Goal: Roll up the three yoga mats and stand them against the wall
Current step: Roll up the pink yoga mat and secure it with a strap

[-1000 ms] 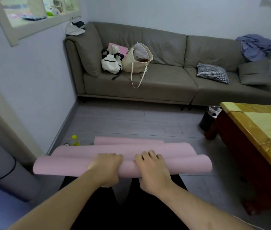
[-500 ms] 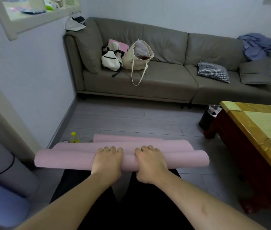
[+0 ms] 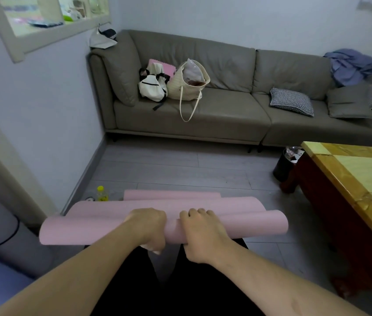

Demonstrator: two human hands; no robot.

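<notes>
Pink foam is being rolled on the grey plank floor: a pink yoga mat lies crosswise in front of the person, its long axis running left to right, with the finished part of the roll nearest the body and the unrolled remainder spread away toward the grey sofa. A further pink edge is seen just beyond it, though whether it belongs to the same mat or to a second one cannot be told.

Both hands are set on the middle of the roll, close together. The left hand is curled over the top of the roll with its fingers wrapped down round it; the right hand is likewise clenched on the roll, fingertips hooked over its far side and thumb tucked beneath. Neither hand is nearer than the other; they are level.

Since the loose length lies ahead of the fingers, the roll would have to be pushed forward, square to its long axis. With the grip confined to the centre, the free ends could be expected to lag or skew.

A rolled grey mat bound by a black strap leans at the left wall. A yellow-capped bottle stands just beyond the mat's left end, near the skirting.
</notes>
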